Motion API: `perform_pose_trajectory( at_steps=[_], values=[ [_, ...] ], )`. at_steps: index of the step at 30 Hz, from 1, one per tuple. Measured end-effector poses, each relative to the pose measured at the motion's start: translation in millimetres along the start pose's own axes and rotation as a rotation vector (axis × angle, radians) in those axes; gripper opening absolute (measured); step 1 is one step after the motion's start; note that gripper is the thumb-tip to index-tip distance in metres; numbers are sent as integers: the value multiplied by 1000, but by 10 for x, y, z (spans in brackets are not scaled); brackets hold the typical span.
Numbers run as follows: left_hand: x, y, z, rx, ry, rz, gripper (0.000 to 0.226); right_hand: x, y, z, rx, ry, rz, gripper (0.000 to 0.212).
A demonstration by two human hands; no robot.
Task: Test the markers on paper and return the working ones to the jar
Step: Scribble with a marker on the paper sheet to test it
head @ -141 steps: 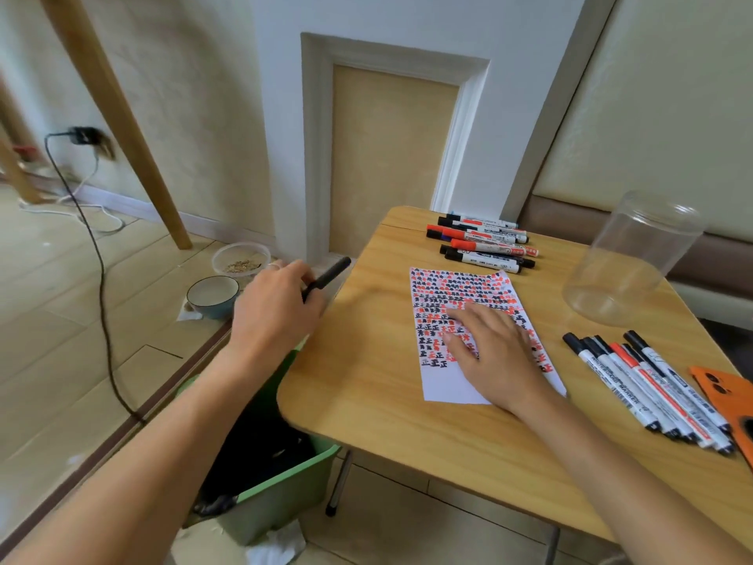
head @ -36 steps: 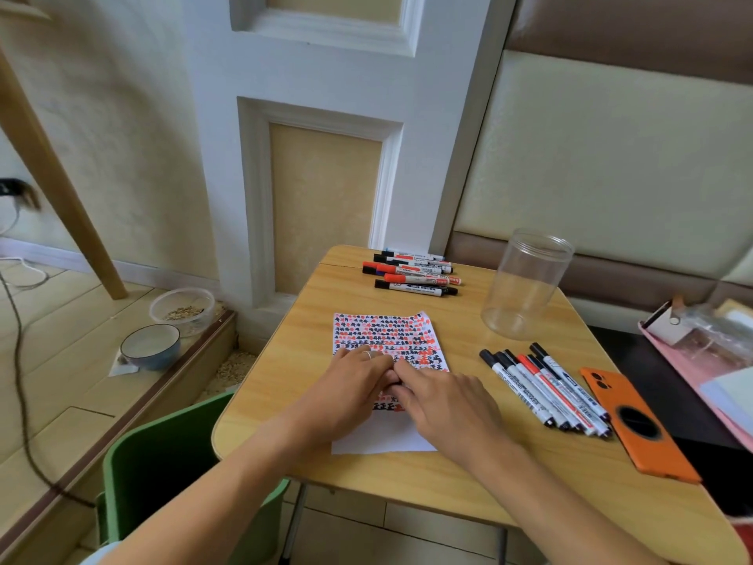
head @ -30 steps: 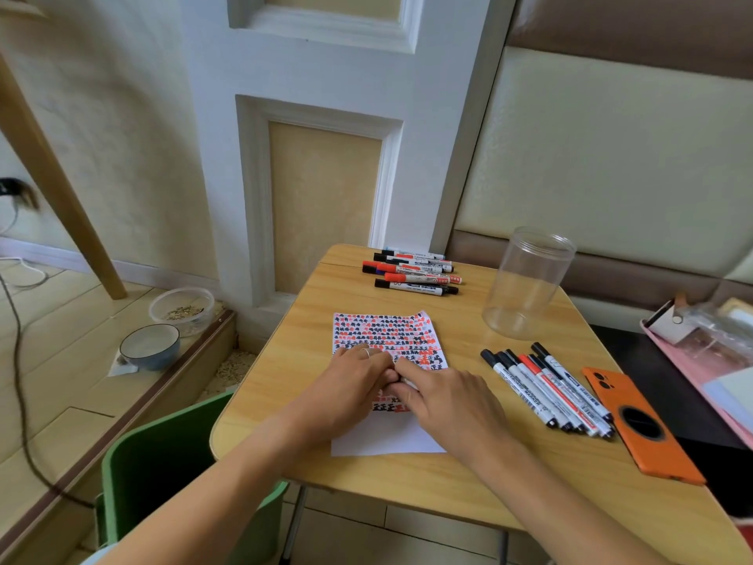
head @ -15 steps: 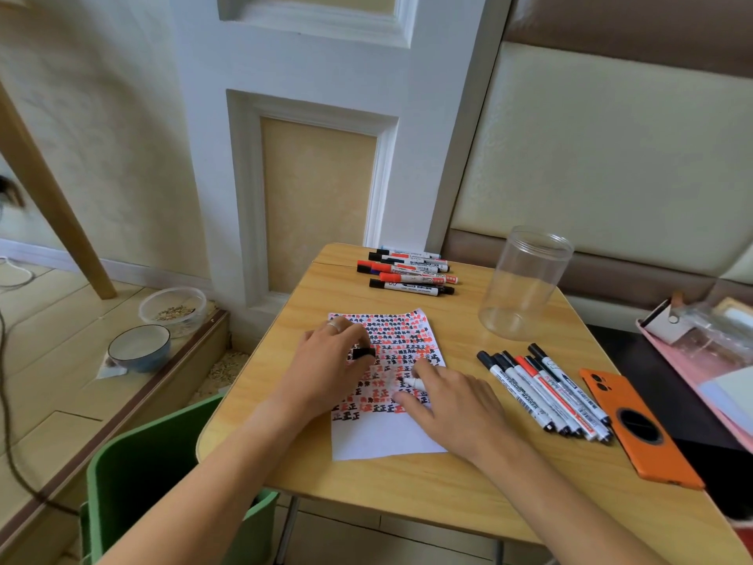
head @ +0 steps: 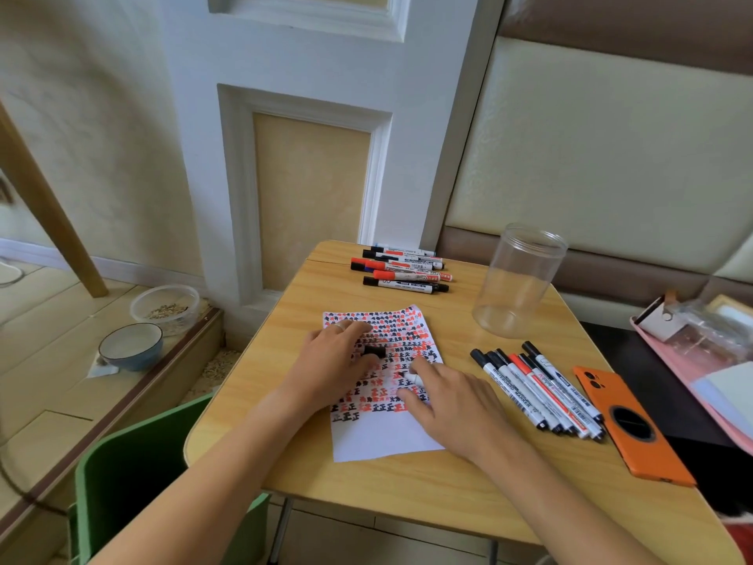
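Pinching a black cap (head: 374,351), the left hand (head: 334,362) sits beside the right hand (head: 450,399) gripping the marker (head: 412,378) over the paper (head: 379,436).

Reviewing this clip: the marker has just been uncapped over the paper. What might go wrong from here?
1. The left hand pinches only the small black cap; a loose grip might drop it.
2. The paper is nearly full of marks, so a faint test stroke may be hard to judge.
3. The right hand works beside the near markers and might knock them.
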State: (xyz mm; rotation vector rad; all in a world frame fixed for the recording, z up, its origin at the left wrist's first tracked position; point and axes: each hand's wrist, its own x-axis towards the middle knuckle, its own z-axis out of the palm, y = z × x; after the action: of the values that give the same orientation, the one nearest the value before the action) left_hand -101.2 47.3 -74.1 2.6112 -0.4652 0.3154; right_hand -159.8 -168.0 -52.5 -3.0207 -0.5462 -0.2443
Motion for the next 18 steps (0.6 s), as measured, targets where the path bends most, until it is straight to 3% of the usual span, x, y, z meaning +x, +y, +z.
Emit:
perform_pose_trajectory(
  at_steps=[5, 10, 13, 18],
  values=[
    [-179, -71, -116, 89, -41, -49, 59, -36, 106, -89, 55, -48, 35, 46],
    [-333, -182, -201, 164, -195, -56, 65, -27, 75, -108, 375, 99, 92, 30],
    [-374, -190, -211, 156, -229, -55, 67, -12, -26, -168, 653, 176, 103, 12],
    [-371, -197, -193, 171, -248, -62, 68, 11, -209, -270, 1309, 185, 243, 5]
  ],
)
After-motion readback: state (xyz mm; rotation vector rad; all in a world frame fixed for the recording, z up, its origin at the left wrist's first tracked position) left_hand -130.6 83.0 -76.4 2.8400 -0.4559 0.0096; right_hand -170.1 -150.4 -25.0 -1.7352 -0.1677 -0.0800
